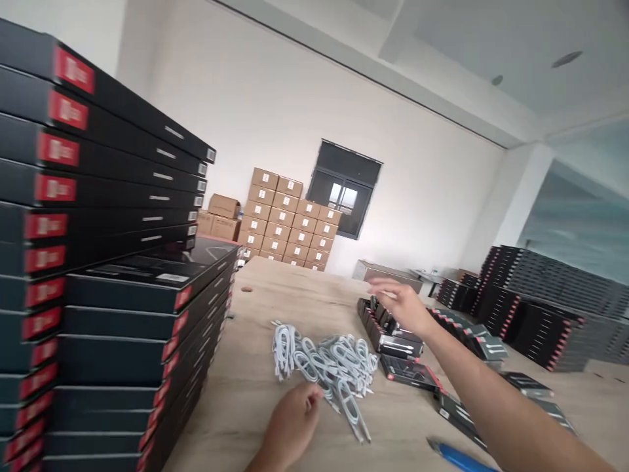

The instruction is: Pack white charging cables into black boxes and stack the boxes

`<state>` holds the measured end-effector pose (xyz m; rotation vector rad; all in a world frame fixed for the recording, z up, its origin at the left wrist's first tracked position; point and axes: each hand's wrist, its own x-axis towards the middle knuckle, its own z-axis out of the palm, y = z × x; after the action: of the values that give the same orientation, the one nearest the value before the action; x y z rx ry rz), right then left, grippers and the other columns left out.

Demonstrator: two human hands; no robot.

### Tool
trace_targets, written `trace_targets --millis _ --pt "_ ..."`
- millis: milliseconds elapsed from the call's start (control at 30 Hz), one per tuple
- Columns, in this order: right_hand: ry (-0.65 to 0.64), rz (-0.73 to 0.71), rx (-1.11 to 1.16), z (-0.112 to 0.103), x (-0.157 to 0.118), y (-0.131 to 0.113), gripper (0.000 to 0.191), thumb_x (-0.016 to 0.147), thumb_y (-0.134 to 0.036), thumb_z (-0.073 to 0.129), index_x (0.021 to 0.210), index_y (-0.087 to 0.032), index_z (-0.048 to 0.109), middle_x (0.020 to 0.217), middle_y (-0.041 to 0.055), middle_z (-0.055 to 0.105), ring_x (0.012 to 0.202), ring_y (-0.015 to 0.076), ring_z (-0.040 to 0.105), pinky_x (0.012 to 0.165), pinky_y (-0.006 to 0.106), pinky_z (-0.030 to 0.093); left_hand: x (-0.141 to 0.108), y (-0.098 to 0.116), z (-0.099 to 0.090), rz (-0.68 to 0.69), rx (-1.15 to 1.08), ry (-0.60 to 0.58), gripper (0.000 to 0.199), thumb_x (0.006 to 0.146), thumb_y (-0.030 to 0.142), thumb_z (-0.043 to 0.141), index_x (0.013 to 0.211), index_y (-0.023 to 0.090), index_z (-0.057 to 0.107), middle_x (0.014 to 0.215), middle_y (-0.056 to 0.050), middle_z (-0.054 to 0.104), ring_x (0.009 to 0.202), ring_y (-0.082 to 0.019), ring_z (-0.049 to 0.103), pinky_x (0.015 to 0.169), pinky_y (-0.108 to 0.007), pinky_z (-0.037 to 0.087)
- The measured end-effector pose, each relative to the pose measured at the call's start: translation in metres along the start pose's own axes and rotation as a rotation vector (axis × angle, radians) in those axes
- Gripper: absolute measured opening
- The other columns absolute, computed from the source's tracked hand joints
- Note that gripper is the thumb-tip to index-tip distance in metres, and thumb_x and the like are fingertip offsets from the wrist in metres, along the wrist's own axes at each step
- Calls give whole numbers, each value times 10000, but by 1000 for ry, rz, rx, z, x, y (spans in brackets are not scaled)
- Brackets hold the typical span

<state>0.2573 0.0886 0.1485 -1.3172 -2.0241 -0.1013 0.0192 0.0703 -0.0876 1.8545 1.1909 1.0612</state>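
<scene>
Grey-white charging cables (339, 357), coiled and bundled, lie in a loose heap on the wooden table (255, 406). My left hand (293, 419) is at the near edge of the heap, its fingers curled and pressed together. Whatever it may hold is hidden by the fingers. Farther back on the right, my right hand (400, 305) hovers over an open black carton (388, 337) with small dark items inside. Its fingers are stretched out, and I see nothing in them. A flat black box (410, 372) with red edges lies just in front of that carton.
Tall stacks of black boxes (118, 334) with red labels rise on the left. More black box stacks (531, 328) stand on the right. A blue-handled tool (459, 455) lies at the near edge. Brown cartons (280, 223) are piled by the far wall.
</scene>
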Motion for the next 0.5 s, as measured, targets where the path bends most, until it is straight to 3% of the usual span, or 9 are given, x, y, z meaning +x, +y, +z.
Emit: trace_targets --millis 100,167,267,367,433,500 --pt "-55 245 -94 -5 -36 86 281 856 -226 511 894 -208 789 1012 85 790 995 259 733 935 415 552 1 2 -3 15 98 -4 252 829 153 469 895 210 705 835 -42 705 789 -212 622 733 -308 395" --pt "-112 386 -149 6 -66 125 231 777 -192 579 869 -197 791 898 92 796 893 280 750 865 418 570 1 4 -4 4 137 -9 248 838 166 458 878 210 699 811 -39 705 776 -212 627 719 -301 388" --pt "-174 537 -208 32 -113 161 394 674 -116 633 1035 -183 774 1103 128 771 1070 309 711 956 428 521 3 6 -4 14 164 -32 247 846 185 448 864 211 694 807 -36 711 770 -216 635 721 -301 395" --pt "-172 671 -252 50 -151 185 642 607 -96 635 1236 -213 694 1424 143 603 1378 355 488 1099 516 385 7 5 -5 50 139 -49 240 856 229 452 879 212 691 846 -38 721 788 -222 641 747 -305 417" --pt "-170 762 -260 46 -173 201 735 556 -105 635 1278 -235 666 1467 145 562 1422 391 416 1099 567 355 10 4 -6 56 126 -57 245 855 247 452 894 213 691 881 -40 728 807 -225 647 773 -309 429" --pt "-189 822 -231 30 -193 217 758 487 -108 646 1233 -229 693 1340 145 661 1313 405 536 1024 525 436 13 3 -6 48 138 -62 252 851 255 452 898 215 696 885 -39 731 811 -226 649 777 -311 432"
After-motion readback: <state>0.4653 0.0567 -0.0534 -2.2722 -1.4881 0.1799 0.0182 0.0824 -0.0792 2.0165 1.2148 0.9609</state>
